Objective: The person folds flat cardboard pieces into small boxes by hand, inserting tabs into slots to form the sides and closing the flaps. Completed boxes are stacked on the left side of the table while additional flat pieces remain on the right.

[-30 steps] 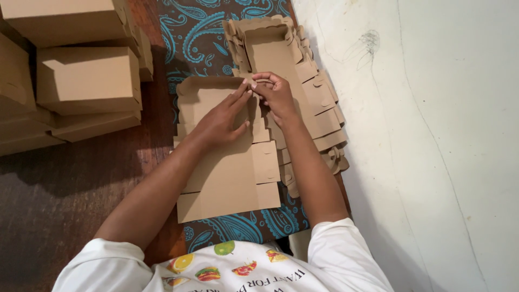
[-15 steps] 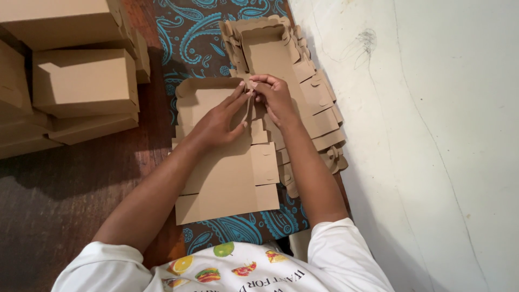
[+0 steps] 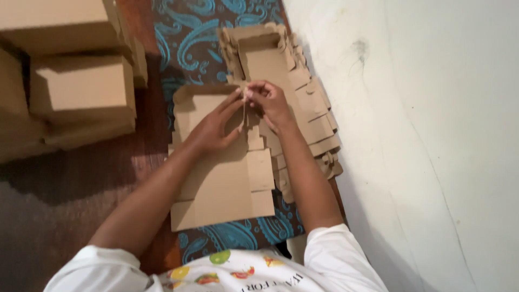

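From the head camera, looking straight down, you have a flat, die-cut brown cardboard box blank (image 3: 216,178) spread on the blue-and-brown paisley mat (image 3: 189,32), laid lengthwise away from you so that its far end sits within easy reach of both arms. Your left hand (image 3: 213,127) lies on the blank with the palm pressing down and the fingers stretched forward, which pins the sheet flat while the thumb and forefinger reach up to a narrow side flap (image 3: 244,105) standing upright at the blank's right edge. Your right hand (image 3: 270,100) meets it from the other side, fingers curled and pinched on the top of that same flap, so the thin strip is held between the two hands rather than left to spring back. Just to the right of the blank, touching or overlapping its edge, a fanned stack of unfolded brown cardboard blanks (image 3: 313,124) lies along the white wall (image 3: 421,135), close enough that a fresh sheet can be slid across. A partly raised brown cardboard tray (image 3: 259,54) rests on the far end of that stack, its walls already upright. To your left, well apart on the dark wooden floor (image 3: 48,216), finished closed brown cardboard boxes (image 3: 75,86) are piled in layers, kept out of the working space. At the bottom edge shows your white fruit-printed shirt (image 3: 227,273).
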